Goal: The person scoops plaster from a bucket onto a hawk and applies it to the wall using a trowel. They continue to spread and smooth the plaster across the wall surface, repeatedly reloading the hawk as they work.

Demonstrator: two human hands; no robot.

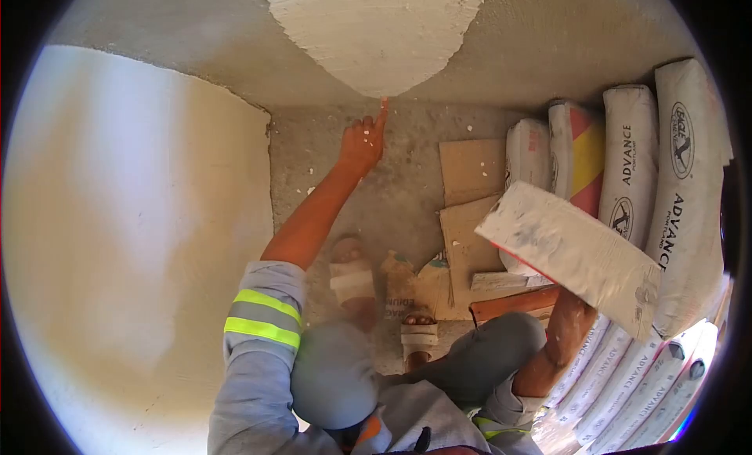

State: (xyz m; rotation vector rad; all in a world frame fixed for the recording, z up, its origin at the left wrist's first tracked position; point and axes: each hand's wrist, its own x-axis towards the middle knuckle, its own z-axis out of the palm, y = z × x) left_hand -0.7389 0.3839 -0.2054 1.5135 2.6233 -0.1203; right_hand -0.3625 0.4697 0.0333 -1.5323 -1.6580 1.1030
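The left hand (362, 144) is lifted to the lower tip of the fresh plaster patch (376, 32), its forefinger out and touching the edge while the other fingers curl, grasping nothing. Right of that patch and lower, the plaster board (576, 255) is held level, apparently so it stays ready; the right hand beneath is hidden, its grip untellable. Cement bags (674, 181) are stacked furthest right.

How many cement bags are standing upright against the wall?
4 cement bags: far right, next, the red-yellow one, the short one. More lie stacked below; others may be hidden.
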